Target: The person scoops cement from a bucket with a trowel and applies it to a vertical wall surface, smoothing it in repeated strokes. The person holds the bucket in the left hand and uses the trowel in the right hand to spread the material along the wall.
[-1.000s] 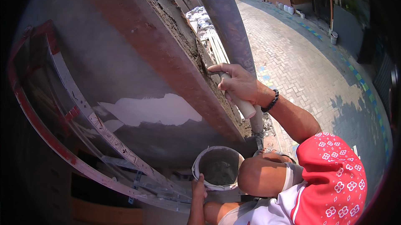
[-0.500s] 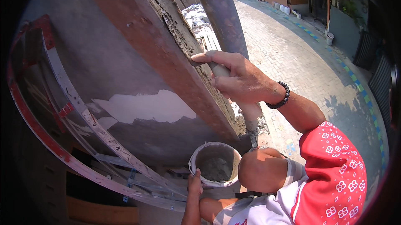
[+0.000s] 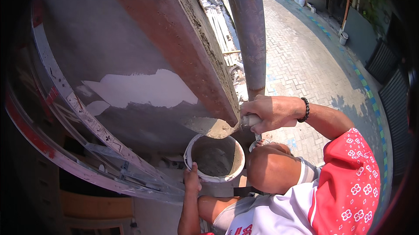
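My right hand [image 3: 276, 112] is closed round the pale handle of a trowel [image 3: 214, 127]. Its blade, smeared with wet grey mortar, hangs just above the far rim of a white bucket [image 3: 238, 165]. Grey mortar [image 3: 213, 161] lies inside the bucket. My left hand [image 3: 192, 179] grips the bucket's near left rim. Beyond the blade, the lower end of a reddish-brown board [image 3: 174, 47] comes close to the trowel. Rough mortar [image 3: 201, 38] runs along the wall edge beside this board.
A ladder [image 3: 80, 108] with pale and red rails leans at the left, near the bucket. The grey wall carries a white patch [image 3: 146, 90]. A thick grey pipe [image 3: 246, 29] stands right of the wall edge. A paved lane [image 3: 297, 51] stretches along the right.
My right hand has come down from the mortared wall edge with the trowel, whose blade is now over the bucket. My left hand still holds the rim; the whole view has shifted slightly.
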The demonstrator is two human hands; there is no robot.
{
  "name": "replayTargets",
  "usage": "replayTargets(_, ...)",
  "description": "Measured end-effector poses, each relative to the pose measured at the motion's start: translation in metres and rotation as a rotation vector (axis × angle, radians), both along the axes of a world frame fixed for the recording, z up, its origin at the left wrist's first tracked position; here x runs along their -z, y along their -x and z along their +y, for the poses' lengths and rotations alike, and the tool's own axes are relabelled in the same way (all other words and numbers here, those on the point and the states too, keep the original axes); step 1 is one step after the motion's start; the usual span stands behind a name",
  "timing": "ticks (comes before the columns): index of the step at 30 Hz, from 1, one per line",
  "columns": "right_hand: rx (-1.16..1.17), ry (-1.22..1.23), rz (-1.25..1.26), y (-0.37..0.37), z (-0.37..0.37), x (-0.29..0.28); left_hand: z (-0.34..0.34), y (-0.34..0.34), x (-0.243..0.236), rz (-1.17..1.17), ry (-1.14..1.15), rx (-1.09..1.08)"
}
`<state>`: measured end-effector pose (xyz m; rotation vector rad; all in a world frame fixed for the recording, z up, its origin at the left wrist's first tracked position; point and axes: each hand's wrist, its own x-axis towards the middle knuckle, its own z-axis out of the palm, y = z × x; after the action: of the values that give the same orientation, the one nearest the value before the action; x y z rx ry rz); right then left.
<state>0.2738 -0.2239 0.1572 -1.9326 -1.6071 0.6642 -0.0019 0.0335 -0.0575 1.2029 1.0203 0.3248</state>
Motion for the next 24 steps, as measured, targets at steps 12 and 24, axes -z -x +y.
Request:
replayTargets(12,-0.429,0.113,-0.419,0.019,0.074,0.171,-0.014,0.016,-0.022,-0.074,-0.019,-0.104)
replayTargets(24,-0.301,-0.172,-0.655,0.026,0.108,0.147,-0.016,0.02,-0.026,-0.04,-0.107,0.015)
